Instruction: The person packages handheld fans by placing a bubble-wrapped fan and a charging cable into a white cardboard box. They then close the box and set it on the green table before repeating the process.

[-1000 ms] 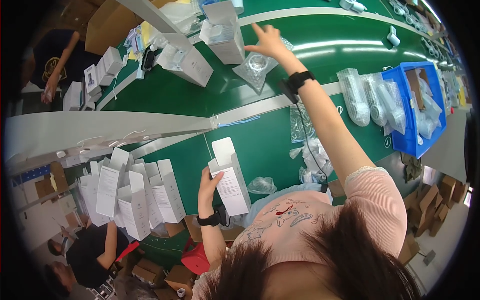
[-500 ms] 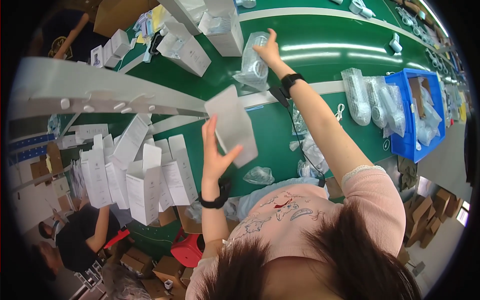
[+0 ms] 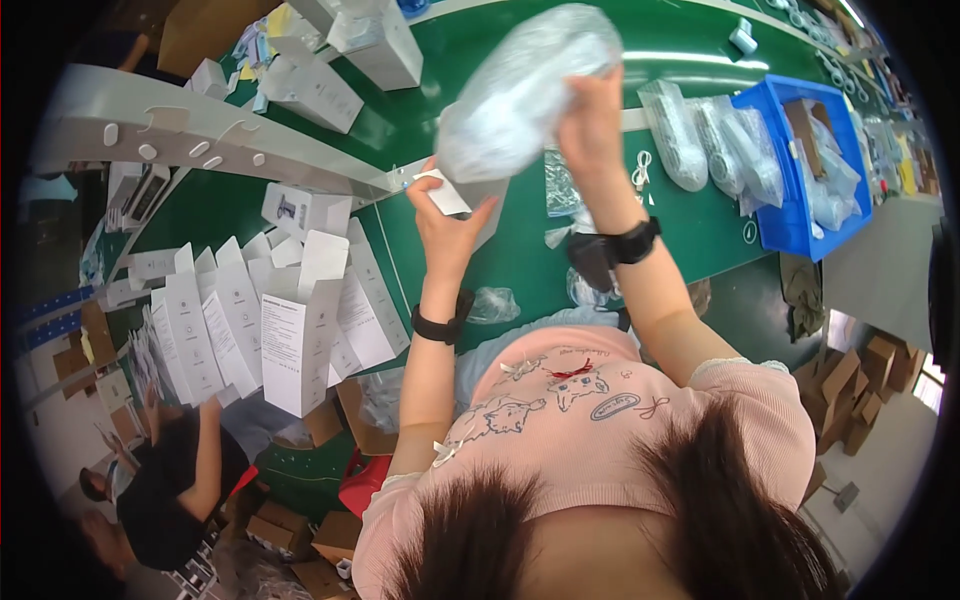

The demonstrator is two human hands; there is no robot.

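My left hand (image 3: 450,238) is closed round a white cardboard box (image 3: 490,198), its thumb on one side and fingers on the other, with a small white flap showing at the top. Over the box my right hand (image 3: 594,132) grips a bubble-wrapped item (image 3: 525,85) by its near right side. The clear wrap blurs the pale thing within, so its kind cannot be made out. The wrapped item covers the far part of the box; whether its lower end is inside cannot be told.
Several open white boxes (image 3: 297,345) stand at left, below a grey metal beam (image 3: 250,135). More bubble-wrapped items (image 3: 672,140) lie at right beside a blue bin (image 3: 795,205). A crumpled clear bag (image 3: 493,305) lies near the table's front edge. A person (image 3: 185,475) works at lower left.
My right hand has lifted the bubble-wrapped item off the green table and brought it nearer, over the box. My left hand has turned the box, and the head view has shifted.
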